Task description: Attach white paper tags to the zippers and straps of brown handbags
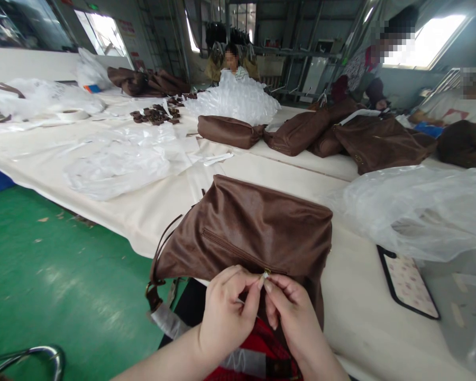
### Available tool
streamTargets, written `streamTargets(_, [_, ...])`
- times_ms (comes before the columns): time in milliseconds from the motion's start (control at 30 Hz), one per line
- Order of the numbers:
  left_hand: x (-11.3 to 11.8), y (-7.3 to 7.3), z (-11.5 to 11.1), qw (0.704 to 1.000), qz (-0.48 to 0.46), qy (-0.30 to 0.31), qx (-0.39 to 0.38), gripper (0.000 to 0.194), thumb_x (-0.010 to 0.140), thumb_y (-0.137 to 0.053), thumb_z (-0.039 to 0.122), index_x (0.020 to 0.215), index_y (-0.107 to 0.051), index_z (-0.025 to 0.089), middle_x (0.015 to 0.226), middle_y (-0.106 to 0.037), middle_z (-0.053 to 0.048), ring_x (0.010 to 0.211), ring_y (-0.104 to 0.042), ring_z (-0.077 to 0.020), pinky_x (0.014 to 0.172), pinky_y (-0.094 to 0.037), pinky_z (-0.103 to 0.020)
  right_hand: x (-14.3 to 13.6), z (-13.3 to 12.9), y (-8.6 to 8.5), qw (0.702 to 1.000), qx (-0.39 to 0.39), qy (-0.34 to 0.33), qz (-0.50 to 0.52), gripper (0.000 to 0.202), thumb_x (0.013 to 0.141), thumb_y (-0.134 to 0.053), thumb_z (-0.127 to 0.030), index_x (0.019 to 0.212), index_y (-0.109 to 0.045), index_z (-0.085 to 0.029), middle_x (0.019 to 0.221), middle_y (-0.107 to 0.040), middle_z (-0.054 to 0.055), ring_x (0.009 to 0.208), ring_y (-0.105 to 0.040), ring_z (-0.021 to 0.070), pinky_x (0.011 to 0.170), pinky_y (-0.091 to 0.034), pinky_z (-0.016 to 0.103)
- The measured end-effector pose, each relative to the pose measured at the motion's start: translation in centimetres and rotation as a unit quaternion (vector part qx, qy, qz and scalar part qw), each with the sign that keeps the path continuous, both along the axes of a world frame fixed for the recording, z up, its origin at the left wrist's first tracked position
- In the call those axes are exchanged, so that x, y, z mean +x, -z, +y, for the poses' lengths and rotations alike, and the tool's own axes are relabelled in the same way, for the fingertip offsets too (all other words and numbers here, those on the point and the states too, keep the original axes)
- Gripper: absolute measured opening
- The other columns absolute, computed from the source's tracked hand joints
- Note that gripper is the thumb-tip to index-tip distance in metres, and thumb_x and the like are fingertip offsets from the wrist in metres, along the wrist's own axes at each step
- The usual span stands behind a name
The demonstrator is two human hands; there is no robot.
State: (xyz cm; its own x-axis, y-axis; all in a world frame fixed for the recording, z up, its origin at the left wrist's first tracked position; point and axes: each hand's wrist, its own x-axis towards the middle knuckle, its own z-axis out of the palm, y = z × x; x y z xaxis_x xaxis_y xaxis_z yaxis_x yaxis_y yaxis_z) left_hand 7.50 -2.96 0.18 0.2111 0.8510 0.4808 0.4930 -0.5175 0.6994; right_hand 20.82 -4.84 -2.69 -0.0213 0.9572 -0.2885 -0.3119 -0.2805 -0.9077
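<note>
A cream-covered table [353, 301] fills the room's foreground, with a brown bag [257, 217] at its near edge. The left hand [230, 301] and right hand [291, 301], fingertips pinched narrow, hold a white scrap [265, 275] at the zip [230, 242] (its purpose is unclear). This seems fiddly fastener work; the next move calls for a steady pinch.

Daylight overexposes the left window [102, 33] and the right window [430, 43], while the far background is dim. Glare patches the green floor [67, 291]; a soft sheen lies on the brown bag [269, 222]. Wide-angle distortion stretches the edges, and pixelation covers background heads [394, 37].
</note>
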Motion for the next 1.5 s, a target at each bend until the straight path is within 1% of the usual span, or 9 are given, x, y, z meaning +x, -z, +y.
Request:
streamTargets(167, [-0.1,0.0,-1.4,0.984,0.129,0.073,0.098,0.017,0.085,-0.059,0.011,0.1,-0.063,0.018,0.094,-0.071,-0.006,0.08,-0.064,-0.0192,0.073,-0.052,-0.032,0.0,0.3,0.0,0.999,-0.025,0.032,0.013,0.036,0.078,-0.072,-0.051,0.077,-0.065,-0.015,0.048,-0.049,-0.006,0.035,-0.035,0.0039,0.032,-0.025,0.016])
streamTargets(267, [-0.9,0.2,-1.7,0.983,0.11,0.1,0.104,0.02,0.085,-0.057,0.011,0.104,-0.061,0.018,0.096,-0.069,-0.007,0.082,-0.063,-0.0193,0.072,-0.052,-0.032,0.1,0.3,-0.1,0.999,-0.021,0.023,0.043,0.035,0.08,-0.071,-0.049,0.075,-0.065,-0.015,0.044,-0.044,-0.008,0.033,-0.031,0.0027,0.032,-0.021,0.015])
streamTargets(433, [-1.7,0.0,-0.8,0.998,0.049,0.022,-0.021,0.017,0.089,-0.052,0.015,0.104,-0.06,0.019,0.094,-0.066,-0.007,0.087,-0.062,-0.0182,0.078,-0.053,-0.032,0.1,0.3,-0.1,0.999,-0.009,0.017,0.036,0.033,0.083,-0.069,-0.047,0.079,-0.065,-0.015,0.042,-0.044,-0.009,0.031,-0.031,0.0024,0.032,-0.02,0.015])
streamTargets(500, [-1.4,0.0,-0.4,0.997,0.061,0.027,-0.037,0.019,0.088,-0.057,0.018,0.107,-0.061,0.021,0.097,-0.067,-0.006,0.088,-0.063,-0.0183,0.081,-0.054,-0.032,0.1,0.3,0.0,0.999,-0.008,0.015,0.034,0.033,0.084,-0.068,-0.047,0.077,-0.064,-0.015,0.042,-0.045,-0.008,0.032,-0.032,0.0024,0.032,-0.021,0.015])
streamTargets(767, [-0.8,1.0,-0.5,0.989,0.107,0.033,0.095,0.028,0.088,-0.06,0.012,0.115,-0.063,0.018,0.1,-0.069,-0.005,0.088,-0.064,-0.0161,0.08,-0.055,-0.029,0.2,0.3,0.1,0.999,-0.004,0.016,0.044,0.036,0.084,-0.068,-0.046,0.068,-0.06,-0.015,0.042,-0.045,-0.008,0.032,-0.032,0.002,0.032,-0.022,0.014])
streamTargets(933, [-1.4,1.1,-0.6,0.973,0.172,0.05,0.145,0.034,0.089,-0.059,0.012,0.122,-0.061,0.017,0.103,-0.069,-0.006,0.089,-0.063,-0.0176,0.078,-0.056,-0.031,0.3,0.1,-0.2,0.996,-0.012,0.016,0.091,0.029,0.079,-0.073,-0.042,0.079,-0.067,-0.014,0.041,-0.048,-0.007,0.032,-0.033,0.0029,0.031,-0.023,0.014])
streamTargets(1167, [-1.9,1.3,-0.4,0.96,0.221,0.048,0.164,0.036,0.092,-0.054,0.015,0.128,-0.057,0.015,0.104,-0.068,-0.007,0.093,-0.062,-0.0188,0.078,-0.055,-0.031,0.8,-0.3,-0.3,0.987,-0.012,0.038,0.157,0.03,0.075,-0.072,-0.041,0.084,-0.072,-0.013,0.045,-0.055,-0.002,0.033,-0.041,0.0058,0.031,-0.029,0.015])
streamTargets(1333, [-2.2,1.6,-0.1,0.954,0.233,0.058,0.179,0.034,0.095,-0.047,0.016,0.128,-0.057,0.016,0.105,-0.068,-0.007,0.095,-0.063,-0.0184,0.081,-0.054,-0.031,0.8,-0.2,-0.1,0.988,0.001,0.018,0.155,0.027,0.079,-0.071,-0.038,0.089,-0.072,-0.013,0.045,-0.054,-0.003,0.033,-0.04,0.0049,0.032,-0.028,0.014])
streamTargets(1500, [-2.3,1.1,-0.1,0.951,0.233,0.069,0.192,0.032,0.096,-0.045,0.017,0.124,-0.059,0.018,0.102,-0.068,-0.007,0.088,-0.065,-0.0186,0.073,-0.055,-0.031,0.7,-0.1,-0.1,0.989,0.015,0.001,0.147,0.025,0.083,-0.069,-0.038,0.088,-0.071,-0.013,0.046,-0.053,-0.004,0.034,-0.039,0.0043,0.033,-0.027,0.014])
